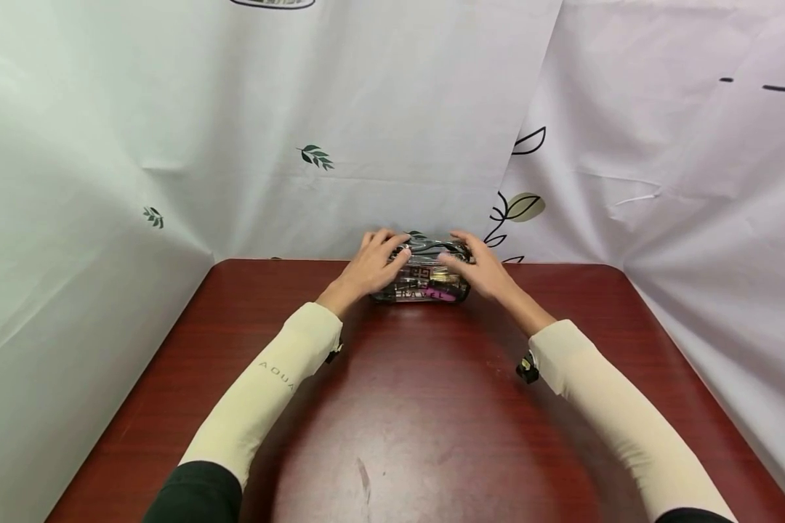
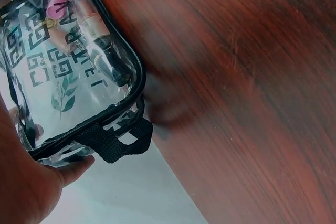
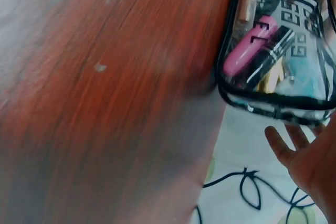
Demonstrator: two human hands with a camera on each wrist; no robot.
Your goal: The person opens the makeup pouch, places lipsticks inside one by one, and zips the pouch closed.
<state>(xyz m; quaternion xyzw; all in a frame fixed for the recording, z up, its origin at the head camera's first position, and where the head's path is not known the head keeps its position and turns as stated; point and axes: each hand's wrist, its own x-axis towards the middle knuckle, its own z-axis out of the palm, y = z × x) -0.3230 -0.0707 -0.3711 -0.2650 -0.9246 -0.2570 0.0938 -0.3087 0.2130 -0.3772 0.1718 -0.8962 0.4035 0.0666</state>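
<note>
A clear travel pouch [image 1: 420,290] with black piping stands at the table's far edge. Dark lettering and a square pattern mark its front. Through the plastic show a pink tube [image 3: 251,45], a black tube [image 3: 270,59] and a bottle with a black cap [image 2: 97,38]. My left hand [image 1: 373,263] is at the pouch's upper left, its thumb in front and fingers by the top and far side. Beside the upper right is my right hand [image 1: 480,267]; its fingers [image 3: 281,145] spread past the pouch's end, a gap showing there. A black strap loop [image 2: 121,148] sticks out near the left hand.
The dark red wooden table [image 1: 425,407] stretches toward me under both forearms. White cloth [image 1: 392,131] with leaf prints hangs just behind the far edge and along both sides. A small black device [image 1: 527,367] sits at the right wrist.
</note>
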